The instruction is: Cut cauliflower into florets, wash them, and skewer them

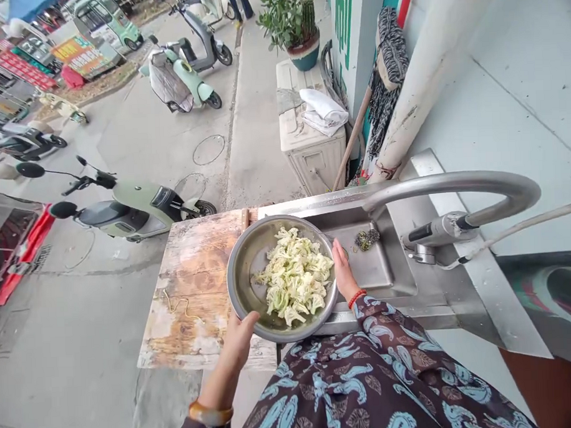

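A wide metal bowl (pixel 244 253) holds a heap of cut cauliflower (pixel 297 276), pale cream and green. It is over the line between the wooden board and the sink, tilted a little towards me. My left hand (pixel 241 337) grips the near left rim, thumb on top and fingers hidden beneath. Against the right side of the bowl presses my right hand (pixel 344 271), its fingers partly hidden behind the rim. Both hands hold the bowl between them.
Left of the sink (pixel 390 260) lies a worn wooden board (pixel 189 273) with a piece of string (pixel 183 302). A scrubber (pixel 367 237) sits in the basin under a curved faucet (pixel 457 183). Beyond stand a mop (pixel 388 67), a white cabinet-like unit (pixel 316 157) and a parked scooter (pixel 135 207).
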The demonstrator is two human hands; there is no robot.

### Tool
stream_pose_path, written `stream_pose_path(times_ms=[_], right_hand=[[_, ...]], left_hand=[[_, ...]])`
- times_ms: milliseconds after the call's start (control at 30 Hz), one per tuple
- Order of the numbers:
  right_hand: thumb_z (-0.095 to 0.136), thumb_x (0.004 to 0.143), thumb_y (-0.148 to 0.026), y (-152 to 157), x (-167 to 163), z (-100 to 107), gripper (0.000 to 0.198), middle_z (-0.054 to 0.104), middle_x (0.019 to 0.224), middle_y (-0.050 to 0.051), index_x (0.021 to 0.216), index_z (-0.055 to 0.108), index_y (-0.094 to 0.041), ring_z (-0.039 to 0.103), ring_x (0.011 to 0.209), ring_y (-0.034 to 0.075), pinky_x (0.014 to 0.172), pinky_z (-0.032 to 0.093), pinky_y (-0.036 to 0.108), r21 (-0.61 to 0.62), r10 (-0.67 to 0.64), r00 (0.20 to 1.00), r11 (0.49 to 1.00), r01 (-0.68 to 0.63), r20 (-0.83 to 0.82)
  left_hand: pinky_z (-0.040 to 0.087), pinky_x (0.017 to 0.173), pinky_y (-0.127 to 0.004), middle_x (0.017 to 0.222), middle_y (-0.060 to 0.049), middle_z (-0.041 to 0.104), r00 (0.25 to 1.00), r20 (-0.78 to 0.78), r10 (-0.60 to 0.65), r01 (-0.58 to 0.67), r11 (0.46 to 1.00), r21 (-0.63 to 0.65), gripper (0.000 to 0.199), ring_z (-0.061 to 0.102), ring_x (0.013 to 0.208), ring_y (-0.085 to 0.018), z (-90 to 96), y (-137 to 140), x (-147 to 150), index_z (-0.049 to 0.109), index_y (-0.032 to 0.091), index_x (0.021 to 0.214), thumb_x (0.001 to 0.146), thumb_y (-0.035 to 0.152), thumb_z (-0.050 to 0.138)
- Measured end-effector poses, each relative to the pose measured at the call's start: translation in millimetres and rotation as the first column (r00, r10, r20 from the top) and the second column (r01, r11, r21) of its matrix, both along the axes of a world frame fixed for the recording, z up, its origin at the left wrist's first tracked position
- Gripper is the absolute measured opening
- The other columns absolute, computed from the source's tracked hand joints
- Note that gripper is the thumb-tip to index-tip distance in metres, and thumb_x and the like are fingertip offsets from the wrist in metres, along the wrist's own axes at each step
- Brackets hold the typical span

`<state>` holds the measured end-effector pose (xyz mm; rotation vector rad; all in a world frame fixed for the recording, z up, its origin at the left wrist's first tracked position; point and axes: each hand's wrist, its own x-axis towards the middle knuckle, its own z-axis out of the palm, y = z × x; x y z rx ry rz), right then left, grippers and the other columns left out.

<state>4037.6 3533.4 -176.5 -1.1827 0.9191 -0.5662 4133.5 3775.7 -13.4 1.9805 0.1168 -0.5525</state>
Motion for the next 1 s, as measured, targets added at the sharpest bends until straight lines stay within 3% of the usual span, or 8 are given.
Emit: stream_pose_path(times_ms=[100, 167, 267, 333, 500, 1000], right_hand=[[0.05, 0.085, -0.068, 2.5, 3.8, -0.2, 0.08, 0.031, 0.16, 0.01, 0.149, 0.04, -0.021, 0.022, 0.15, 0.025, 0.123, 0.013, 0.049, -0.111, 0.021, 1.0, 0.994, -0.023, -0.021], [0.051, 0.085, -0.066, 6.2, 5.1, -2.5, 0.08, 0.028, 0.161, 0.011, 0.149, 0.041, -0.02, 0.019, 0.15, 0.027, 0.122, 0.012, 0.052, -0.243, 0.035, 0.996, 0.969, -0.055, -0.083], [0.043, 0.091, -0.063, 13.6, 5.0, -7.6, 0.074, 0.027, 0.161, 0.014, 0.151, 0.038, -0.019, 0.022, 0.149, 0.031, 0.118, 0.018, 0.058, -0.476, 0.036, 0.967, 0.866, -0.156, -0.251], [0.041, 0.093, -0.062, 17.7, 4.1, -9.7, 0.073, 0.028, 0.16, 0.016, 0.152, 0.036, -0.019, 0.025, 0.148, 0.033, 0.116, 0.023, 0.06, -0.547, 0.028, 0.948, 0.811, -0.207, -0.318], [0.043, 0.093, -0.063, 21.6, 0.4, -6.1, 0.074, 0.023, 0.162, 0.016, 0.154, 0.03, -0.023, 0.024, 0.148, 0.035, 0.115, 0.025, 0.061, -0.572, 0.073, 0.932, 0.771, -0.279, -0.356], [0.051, 0.089, -0.061, 24.4, -5.0, 17.9, 0.077, 0.02, 0.163, 0.013, 0.155, 0.029, -0.026, 0.028, 0.146, 0.034, 0.11, 0.036, 0.052, -0.578, 0.078, 0.929, 0.763, -0.289, -0.362]], left_hand=[[0.044, 0.061, -0.03, 0.066, 0.0, 0.061, 0.998, -0.043, -0.056, 0.057, 0.997, 0.044, 0.027, 0.056, 0.064, -0.019, 7.7, -11.4, -1.0, 0.062, 0.014, 0.077, 0.054, 0.027, 0.067], [0.044, 0.061, -0.03, 0.066, 0.001, 0.06, 0.997, -0.036, -0.07, 0.072, 0.996, 0.057, 0.029, 0.055, 0.063, -0.018, 12.0, -17.3, -2.6, 0.061, 0.015, 0.078, 0.053, 0.027, 0.066], [0.044, 0.06, -0.03, 0.067, 0.001, 0.06, 0.997, -0.004, -0.076, 0.076, 0.994, 0.081, 0.031, 0.054, 0.063, -0.017, 17.6, -23.2, -6.5, 0.06, 0.015, 0.081, 0.053, 0.027, 0.065], [0.045, 0.061, -0.03, 0.068, 0.0, 0.06, 0.995, 0.014, -0.094, 0.092, 0.99, 0.105, 0.03, 0.054, 0.063, -0.018, 22.2, -25.9, -9.8, 0.061, 0.015, 0.08, 0.053, 0.027, 0.065], [0.048, 0.064, -0.033, 0.074, -0.003, 0.064, 0.987, 0.067, -0.149, 0.137, 0.979, 0.152, 0.033, 0.059, 0.07, -0.022, 36.0, -33.5, -16.8, 0.064, 0.015, 0.083, 0.055, 0.03, 0.067], [0.048, 0.068, -0.035, 0.076, -0.003, 0.063, 0.963, 0.132, -0.234, 0.203, 0.956, 0.212, 0.038, 0.059, 0.074, -0.023, 52.1, -53.6, -36.7, 0.064, 0.014, 0.092, 0.058, 0.032, 0.068]])
